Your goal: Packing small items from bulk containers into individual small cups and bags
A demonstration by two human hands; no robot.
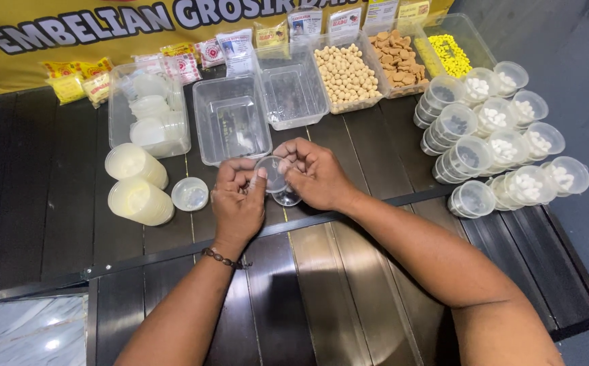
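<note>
Both my left hand [238, 201] and right hand [317, 175] pinch one small clear cup [275, 177]; bare dark table [348, 271] lies near.

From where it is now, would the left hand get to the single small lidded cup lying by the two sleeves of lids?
Probably yes. The left hand is busy pinching the clear small cup together with the right hand, but the lidded cup lies just to its left on bare table, with nothing between.

Two bare forearms in shot, no sleeves showing anywhere. The left hand [237, 203] wears a thin dark beaded bracelet [222, 257] snug at the wrist. The right hand [318, 176] carries no band, no watch, short nails.
</note>
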